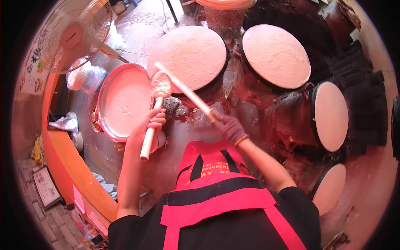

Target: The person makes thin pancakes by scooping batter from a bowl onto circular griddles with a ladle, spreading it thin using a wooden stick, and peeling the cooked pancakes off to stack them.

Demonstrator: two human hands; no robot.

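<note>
My bare left hand (156,120) is closed around the pale handle of a batter-coated ladle (161,85), its head at the right rim of a red-edged basin of pale batter (126,103). In my right hand (229,126), which wears a dark knit glove, is a long pale stick (184,89). The stick's far end crosses just above the ladle's head, over the near left edge of a round griddle (193,56) covered with a pale layer. Whether stick and ladle touch, I cannot tell.
More round griddles with pale layers stand at the right: one upper right (276,56), one at mid right (331,117), another lower right (331,189). A standing fan (73,36) is at upper left, beside plastic bags (86,76). An orange counter edge (75,168) curves along the left.
</note>
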